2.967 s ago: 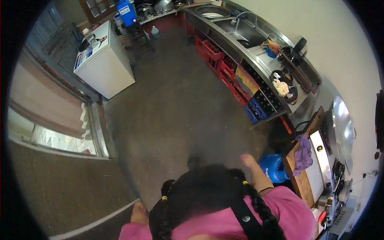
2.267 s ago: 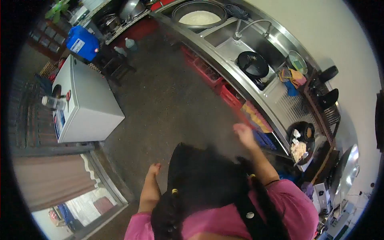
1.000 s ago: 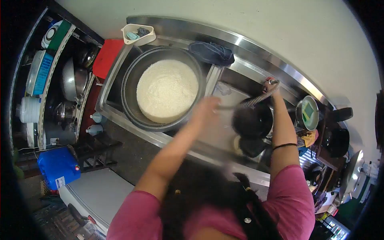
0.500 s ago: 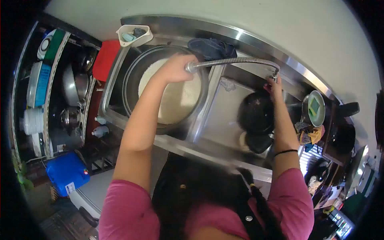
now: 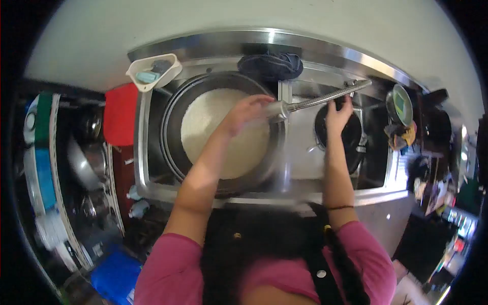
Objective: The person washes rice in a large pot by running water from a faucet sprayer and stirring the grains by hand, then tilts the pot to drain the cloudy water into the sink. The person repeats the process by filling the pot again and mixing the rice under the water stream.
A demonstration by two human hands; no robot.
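Note:
My left hand [image 5: 246, 116] is over the right side of a large dark pot [image 5: 170, 127]; its fingers are stretched out, slightly blurred, at the metal spout end [image 5: 277, 110] of a flexible faucet [image 5: 325, 98]. The fingers are not wrapped round the spout. In the pot is a pale, whitish mass [image 5: 218, 137] that looks like rice in cloudy water. My right hand [image 5: 339, 118] is raised below the faucet's base, thumb and fingers apart and holding nothing visible. Behind it, a black pan [image 5: 351, 133] lies in the right sink basin [image 5: 305, 165].
A dark cloth [image 5: 269, 66] lies on the back ledge. A white caddy [image 5: 154, 71] with sponges stands at the left corner. At right are a bowl with a green-yellow sponge [image 5: 400, 105] and cloths [image 5: 400, 136]. Shelves of pans [image 5: 89, 157] stand at left.
The spout has swung right, from over the pot to the sink divider, with my left hand beside it. My left hand's grip has loosened. My right hand has come off the faucet base. The view has turned.

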